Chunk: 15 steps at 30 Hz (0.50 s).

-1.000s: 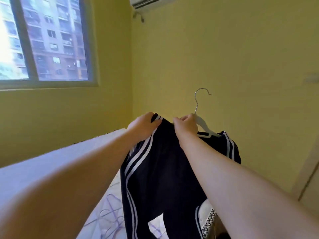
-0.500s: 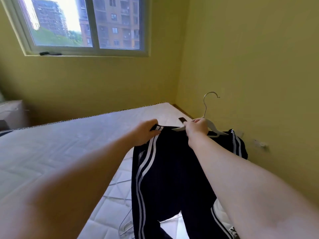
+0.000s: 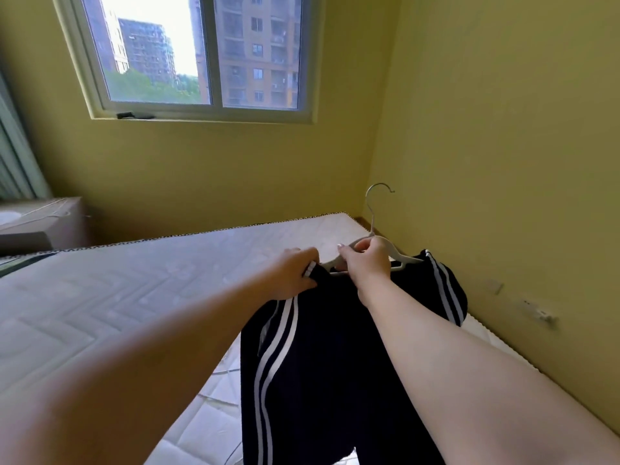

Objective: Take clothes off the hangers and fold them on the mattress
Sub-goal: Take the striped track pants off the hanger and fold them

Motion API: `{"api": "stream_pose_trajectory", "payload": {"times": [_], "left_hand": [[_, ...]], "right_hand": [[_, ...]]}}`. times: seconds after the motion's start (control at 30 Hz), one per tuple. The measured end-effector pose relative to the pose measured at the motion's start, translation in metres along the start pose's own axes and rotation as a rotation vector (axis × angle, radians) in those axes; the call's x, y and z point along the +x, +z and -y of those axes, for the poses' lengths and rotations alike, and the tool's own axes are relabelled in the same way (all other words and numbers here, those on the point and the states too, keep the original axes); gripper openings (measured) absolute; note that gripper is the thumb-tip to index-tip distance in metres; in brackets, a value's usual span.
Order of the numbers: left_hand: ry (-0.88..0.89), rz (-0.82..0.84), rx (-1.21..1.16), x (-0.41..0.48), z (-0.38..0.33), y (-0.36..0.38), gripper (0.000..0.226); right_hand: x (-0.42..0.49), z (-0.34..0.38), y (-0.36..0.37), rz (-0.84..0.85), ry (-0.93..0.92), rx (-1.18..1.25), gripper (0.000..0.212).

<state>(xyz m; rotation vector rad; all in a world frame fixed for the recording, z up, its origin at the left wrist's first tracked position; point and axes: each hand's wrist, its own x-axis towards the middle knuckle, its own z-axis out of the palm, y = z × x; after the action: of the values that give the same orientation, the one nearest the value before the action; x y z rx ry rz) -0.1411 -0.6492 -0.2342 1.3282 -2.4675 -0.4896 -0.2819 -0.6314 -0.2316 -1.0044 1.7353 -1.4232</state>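
Dark navy track trousers with white side stripes hang from a white hanger with a metal hook, held up over the mattress. My left hand grips the trousers' waistband at its left end, which has come off the hanger's left arm. My right hand holds the hanger at its middle, thumb and fingers round the bar. The trousers' right side still drapes over the hanger's right arm. The legs fall out of view at the bottom edge.
The quilted white mattress fills the left and middle and runs to the yellow walls at the right. A window sits high on the far wall. A brown box stands at the far left beyond the mattress.
The view has swung left and down, so more mattress and window show. The waistband's left end has slid off the hanger's left arm in my left hand.
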Motion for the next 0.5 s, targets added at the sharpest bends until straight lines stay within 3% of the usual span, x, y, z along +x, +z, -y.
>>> {"api": "stream_pose_trajectory", "payload": {"times": [0.07, 0.13, 0.23, 0.3, 0.37, 0.43, 0.5], "left_hand": [[-0.085, -0.061, -0.063, 0.001, -0.004, -0.007, 0.012], [-0.147, -0.146, -0.079, 0.001, -0.004, -0.013, 0.012], [-0.215, -0.277, -0.088, -0.005, 0.008, -0.025, 0.018], [-0.22, -0.371, -0.149, -0.009, 0.017, -0.034, 0.019], [-0.197, -0.466, -0.219, -0.013, 0.026, -0.043, 0.02], [-0.187, -0.525, -0.284, -0.017, 0.031, -0.053, 0.019], [-0.224, -0.505, -0.286, -0.021, 0.033, -0.059, 0.015]], "right_hand": [[0.001, 0.006, -0.002, 0.109, -0.041, 0.011, 0.019], [0.003, 0.013, -0.006, 0.143, -0.149, -0.145, 0.011], [0.006, 0.017, -0.019, -0.171, -0.345, -0.587, 0.005], [0.012, 0.018, -0.032, -0.328, -0.233, -0.661, 0.028], [0.018, 0.02, -0.045, -0.294, -0.068, -0.664, 0.041], [0.025, 0.023, -0.052, -0.227, 0.011, -0.697, 0.04], [0.031, 0.029, -0.055, -0.223, 0.024, -0.627, 0.024]]}}
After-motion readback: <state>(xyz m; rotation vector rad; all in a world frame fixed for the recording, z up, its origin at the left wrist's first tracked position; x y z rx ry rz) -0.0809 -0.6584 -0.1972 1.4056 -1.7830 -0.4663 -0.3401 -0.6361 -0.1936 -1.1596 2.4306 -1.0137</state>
